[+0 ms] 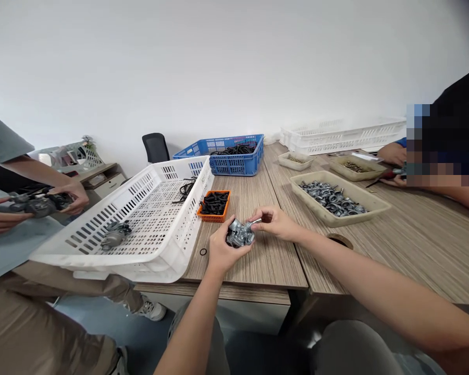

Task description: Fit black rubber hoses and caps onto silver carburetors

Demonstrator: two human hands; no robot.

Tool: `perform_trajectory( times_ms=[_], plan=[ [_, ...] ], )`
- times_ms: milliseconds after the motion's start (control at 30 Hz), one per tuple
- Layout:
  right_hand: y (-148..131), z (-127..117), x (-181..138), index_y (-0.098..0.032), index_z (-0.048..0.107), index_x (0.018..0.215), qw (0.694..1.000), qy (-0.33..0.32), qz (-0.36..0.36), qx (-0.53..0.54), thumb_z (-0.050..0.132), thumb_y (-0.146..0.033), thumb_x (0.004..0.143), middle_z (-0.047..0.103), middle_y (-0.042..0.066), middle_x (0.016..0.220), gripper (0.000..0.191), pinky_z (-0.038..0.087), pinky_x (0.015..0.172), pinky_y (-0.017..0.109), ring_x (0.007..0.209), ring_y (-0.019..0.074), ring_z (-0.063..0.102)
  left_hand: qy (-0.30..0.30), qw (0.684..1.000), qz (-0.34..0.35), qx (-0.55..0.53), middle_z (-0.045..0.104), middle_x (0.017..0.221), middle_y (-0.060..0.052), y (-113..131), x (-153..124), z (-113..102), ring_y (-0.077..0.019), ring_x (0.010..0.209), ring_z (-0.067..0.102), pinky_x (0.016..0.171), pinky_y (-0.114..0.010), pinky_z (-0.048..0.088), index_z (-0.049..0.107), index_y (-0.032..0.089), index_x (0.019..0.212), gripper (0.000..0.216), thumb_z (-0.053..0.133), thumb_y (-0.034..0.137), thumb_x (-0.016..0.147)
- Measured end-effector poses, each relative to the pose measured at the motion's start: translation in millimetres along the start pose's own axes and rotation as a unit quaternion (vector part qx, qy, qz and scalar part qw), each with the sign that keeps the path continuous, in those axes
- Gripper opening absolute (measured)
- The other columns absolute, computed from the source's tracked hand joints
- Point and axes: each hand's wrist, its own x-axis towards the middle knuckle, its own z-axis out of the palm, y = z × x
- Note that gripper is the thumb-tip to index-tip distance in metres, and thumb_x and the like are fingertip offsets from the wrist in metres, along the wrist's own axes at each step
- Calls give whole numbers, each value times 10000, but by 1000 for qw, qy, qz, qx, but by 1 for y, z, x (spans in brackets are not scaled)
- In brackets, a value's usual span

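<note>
Nearest the head cam I've got the wearer's grey-clad knees [347, 341] and, over them, both bare forearms [375, 278] reaching in to the wood-grain table [269, 268]. L hand [225, 249] is curled round a grey metal part [240, 234], thumb along its near side, holding it just above the tabletop, approx. centre of my feed. R hand [274, 223] is pinched narrow at the part's upper R side, fingertips on a short silvery bit; can't tell from here if that's a separate pc. or belongs to the part. Just L of the part on the table: a small black ring [203, 252]; a bit beyond, an orange basket [213, 219] of black pcs. Its L side is right by a big white crate [152, 266] w/ one metal assembly [115, 235] and some black cords [185, 191] inside. Behind: a blue crate [236, 167] w/ dark cords. On R I see a beige tray [336, 222] full of metal fittings [332, 198], w/ a brown ring [341, 240] nr its front edge, plus two smaller trays further back. Far L, a co-worker's hands [76, 195] hold another assembly [39, 205]; far R, a second co-worker's hand [393, 154] shows, partly blurred.
</note>
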Motion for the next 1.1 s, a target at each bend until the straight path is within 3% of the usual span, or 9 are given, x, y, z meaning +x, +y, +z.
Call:
perform_trajectory(
  times_ms=[367,567,767,933,1100],
  plan=[
    [7,16,-5,-168,711,815,997,74,-5,15,955,-486,722,785,72,938,411,585,870,336,886,184,733,43,995,55,77,763,1290,-107,-8,-3,5,-281,1102,763,985,-397,641,553,214,1492,882,887,210,675],
    [8,19,-6,-171,702,819,995,85,29,42,962,-512,698,788,92,1013,446,583,927,372,953,207,734,54,989,66,117,746,1307,-123,-9,-5,7,-290,1144,744,1020,-424,624,520,221,1516,857,872,229,734],
    [7,13,-4,-164,703,809,995,74,34,55,986,-485,662,776,76,967,453,574,914,353,958,202,725,30,992,20,120,776,1189,-105,-9,-5,10,-300,1049,758,920,-437,651,541,201,1494,881,881,312,689],
    [7,10,-3,-161,713,835,996,74,44,18,962,-532,681,774,90,1004,472,561,918,367,953,209,713,-2,994,-38,98,777,1243,-95,-3,0,8,-314,1114,756,995,-470,636,567,220,1458,869,888,333,658],
    [9,9,-2,-154,715,854,996,73,42,8,953,-557,678,780,109,1030,501,560,892,371,949,218,716,-13,995,-49,91,773,1271,-96,0,3,7,-319,1131,758,1016,-476,633,575,223,1444,858,888,337,653]
  ],
)
